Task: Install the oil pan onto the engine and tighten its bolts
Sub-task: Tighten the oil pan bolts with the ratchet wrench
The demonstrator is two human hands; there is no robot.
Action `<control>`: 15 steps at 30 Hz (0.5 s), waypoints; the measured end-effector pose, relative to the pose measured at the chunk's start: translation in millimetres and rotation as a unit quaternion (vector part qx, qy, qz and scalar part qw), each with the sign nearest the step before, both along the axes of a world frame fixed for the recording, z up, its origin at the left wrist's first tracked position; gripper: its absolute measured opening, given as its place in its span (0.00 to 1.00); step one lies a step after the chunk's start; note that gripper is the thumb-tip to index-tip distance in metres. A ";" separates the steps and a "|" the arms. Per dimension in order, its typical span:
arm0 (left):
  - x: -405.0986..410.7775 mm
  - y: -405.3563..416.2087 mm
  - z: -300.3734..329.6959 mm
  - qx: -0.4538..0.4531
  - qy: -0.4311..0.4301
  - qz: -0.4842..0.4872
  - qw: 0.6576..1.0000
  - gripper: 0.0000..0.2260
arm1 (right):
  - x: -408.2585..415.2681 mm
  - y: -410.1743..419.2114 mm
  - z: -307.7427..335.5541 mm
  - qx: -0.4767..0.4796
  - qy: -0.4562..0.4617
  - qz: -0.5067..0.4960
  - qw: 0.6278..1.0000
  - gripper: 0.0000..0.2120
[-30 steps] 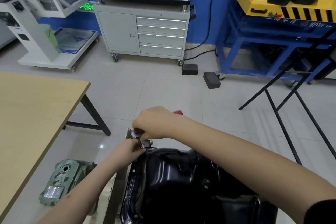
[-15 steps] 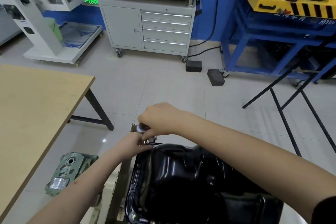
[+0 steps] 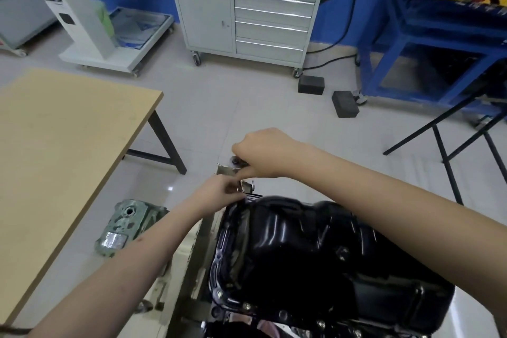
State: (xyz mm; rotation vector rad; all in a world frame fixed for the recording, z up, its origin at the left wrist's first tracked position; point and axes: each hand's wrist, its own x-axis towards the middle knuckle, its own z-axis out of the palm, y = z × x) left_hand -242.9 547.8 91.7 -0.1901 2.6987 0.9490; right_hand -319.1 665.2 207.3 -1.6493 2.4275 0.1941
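A glossy black oil pan (image 3: 315,250) sits on the engine at the bottom middle, with bolts (image 3: 247,306) showing along its near flange. At the pan's far left corner both hands meet. My right hand (image 3: 263,153) reaches over the pan and grips a small silver tool (image 3: 236,161) with curled fingers. Just below it, my left hand (image 3: 219,193) pinches a small metal part, likely a bolt (image 3: 239,189), at the flange corner. What the fingertips hold is mostly hidden.
A wooden table (image 3: 55,151) stands on the left. A green metal cover (image 3: 123,228) lies on the floor beside the engine stand. A grey drawer cabinet (image 3: 247,14) is at the back, two black blocks (image 3: 329,93) on the floor, a blue rack (image 3: 428,44) and black frame (image 3: 452,156) to the right.
The view has tilted down and shifted, so more of the pan's near flange shows. Both hands stay at the pan's far left corner; the right hand has lifted slightly.
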 end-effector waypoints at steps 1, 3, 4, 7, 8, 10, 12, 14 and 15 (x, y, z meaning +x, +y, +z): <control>0.5 1.0 -0.1 -0.010 0.005 0.006 1.000 0.13 | 0.4 0.3 -1.7 0.000 0.009 -0.011 1.000 0.18; -0.3 5.1 -0.2 -0.061 0.014 -0.001 0.998 0.13 | 0.7 0.2 -4.2 0.003 0.018 -0.027 0.999 0.21; -1.3 7.2 -0.7 -0.076 0.021 -0.005 0.997 0.14 | 0.0 -0.2 -5.0 0.001 0.015 -0.031 0.999 0.20; -4.2 7.0 0.3 -0.084 0.007 -0.019 0.996 0.14 | -5.7 -0.2 -4.3 -0.001 -0.008 0.001 1.000 0.13; -5.6 4.8 0.5 -0.078 -0.009 -0.024 0.997 0.13 | -8.2 0.8 -2.7 0.000 -0.021 0.018 1.000 0.10; -9.0 0.5 -0.1 -0.049 -0.029 -0.034 0.998 0.13 | -13.0 2.8 0.7 0.002 -0.046 0.039 0.998 0.08; -10.4 -0.2 0.8 -0.035 -0.028 -0.034 0.998 0.13 | -13.5 1.6 1.2 0.000 -0.034 0.040 0.999 0.09; -10.1 1.6 -1.1 -0.047 -0.009 -0.035 0.998 0.16 | -9.8 0.3 -1.3 -0.003 0.011 0.022 1.000 0.13; -9.1 2.7 -2.7 -0.064 0.005 -0.035 0.997 0.16 | -7.2 0.7 -3.6 0.001 0.028 0.007 1.000 0.17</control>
